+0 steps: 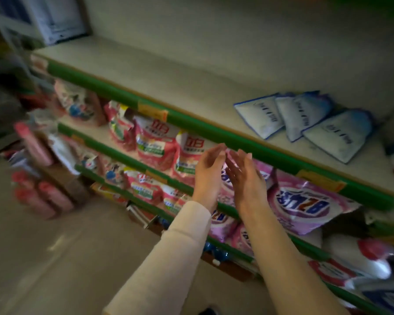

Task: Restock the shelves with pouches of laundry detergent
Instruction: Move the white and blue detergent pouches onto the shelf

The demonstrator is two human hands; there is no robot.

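Note:
My left hand [208,171] and my right hand [245,176] are raised side by side in front of the second shelf, palms facing each other, fingers relaxed, holding nothing. Behind them stand pink detergent pouches [156,142] and purple detergent pouches [305,201] on the second shelf. Three white and blue pouches [305,119] lie flat on the right of the top shelf [168,83], whose left and middle are bare. More pink and purple pouches fill the lower shelves.
Green strips [214,128] with orange price tags edge each shelf. Pink bottles [43,196] and boxes stand on the floor at the left. A white and blue bag [59,17] stands at the back left of the top shelf. Bare floor [66,258] lies below.

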